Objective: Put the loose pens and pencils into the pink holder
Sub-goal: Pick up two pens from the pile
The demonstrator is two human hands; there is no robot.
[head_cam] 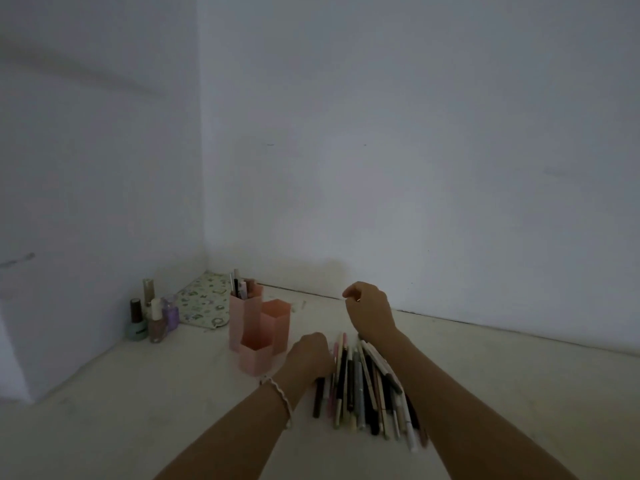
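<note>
Starting at the left of the frame, I see nail polish bottles in the corner with a patterned cloth beside them. Next comes the pink holder, a cluster of tall tubes standing left of centre; the back tube has a few pens in it, and the front ones look empty. My left hand sits just right of the holder, curled into a loose fist at the near edge of the pile. I cannot tell if it has hold of a pen. The loose pens and pencils lie in a rough fan below centre, their long axes running from the bottom of the frame up toward the wall. My right hand hangs above the far ends of the pile, fingers bent, nothing visibly in it. I judge the left hand better placed for the next carry, since it lies between pile and holder.
</note>
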